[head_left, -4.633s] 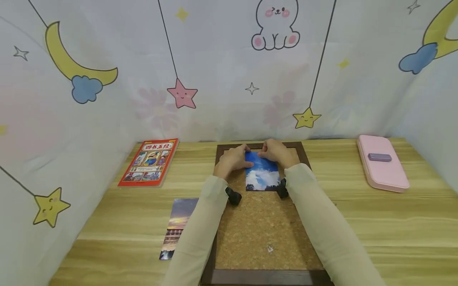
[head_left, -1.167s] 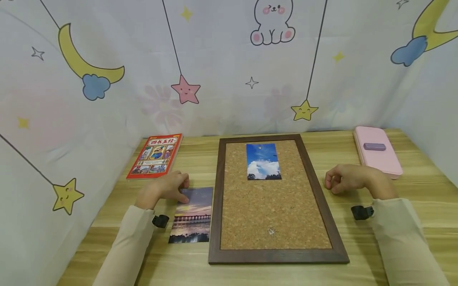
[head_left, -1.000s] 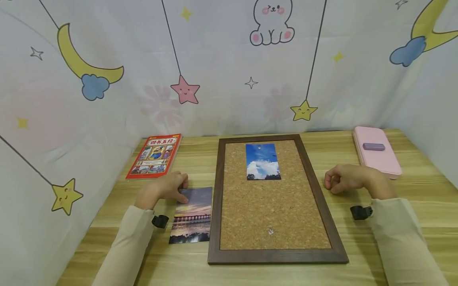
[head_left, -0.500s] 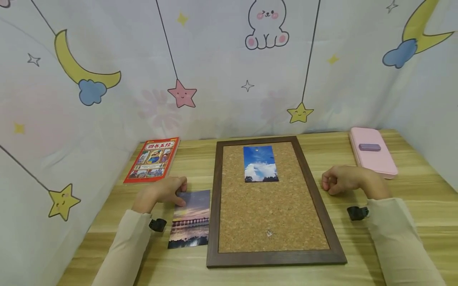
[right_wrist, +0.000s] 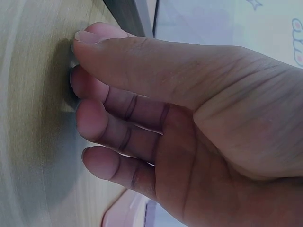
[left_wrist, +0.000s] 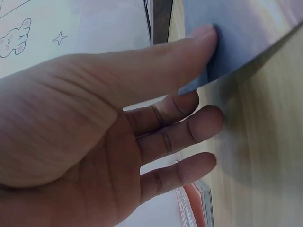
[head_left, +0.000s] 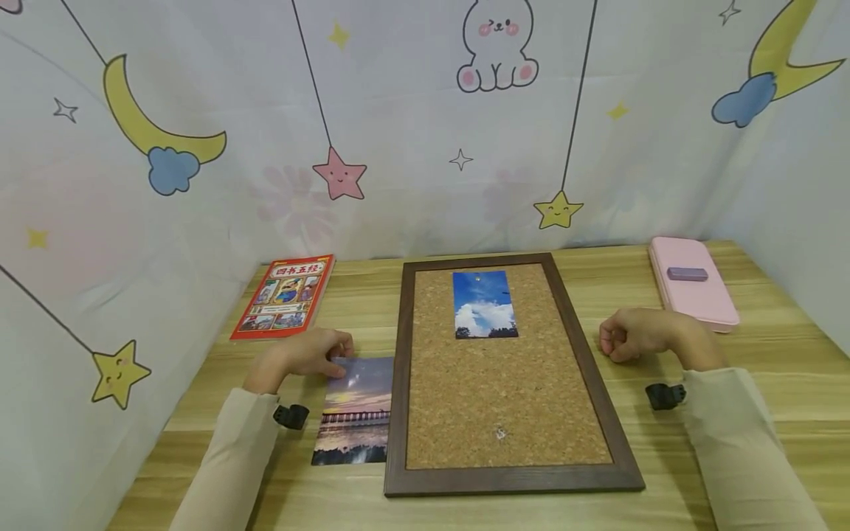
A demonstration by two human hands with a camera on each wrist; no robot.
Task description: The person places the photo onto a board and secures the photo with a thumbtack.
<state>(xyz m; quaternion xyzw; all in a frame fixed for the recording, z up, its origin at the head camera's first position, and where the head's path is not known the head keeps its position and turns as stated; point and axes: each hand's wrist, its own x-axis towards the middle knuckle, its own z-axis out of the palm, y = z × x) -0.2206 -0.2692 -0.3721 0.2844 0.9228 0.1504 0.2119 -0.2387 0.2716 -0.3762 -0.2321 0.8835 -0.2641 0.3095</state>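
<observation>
My left hand (head_left: 307, 355) pinches the upper left corner of a sunset photo (head_left: 355, 435) showing a pier. In the left wrist view the thumb lies on top of the photo (left_wrist: 246, 33), the index finger is beneath it, and the photo's near edge stands off the table. The photo's right edge comes up to the left side of a brown-framed cork board (head_left: 505, 391). Near the top of the board a photo of blue sky and clouds (head_left: 485, 310) has a small pin at its upper edge. Right of the frame, my right hand (head_left: 644, 335) rests by the table, loosely curled and holding nothing.
A red picture book (head_left: 282, 299) lies at the back left of the wooden table (head_left: 518, 512). At the back right is a pink case (head_left: 704, 295) with a purple strap. A small shiny bit (head_left: 501, 434) sits low on the cork. A printed curtain hangs behind.
Earlier both hands were at the cloud photo on the board; they have since parted to either side. Lately the sunset photo has shifted slightly against the frame's left side in my left hand; my right stays still.
</observation>
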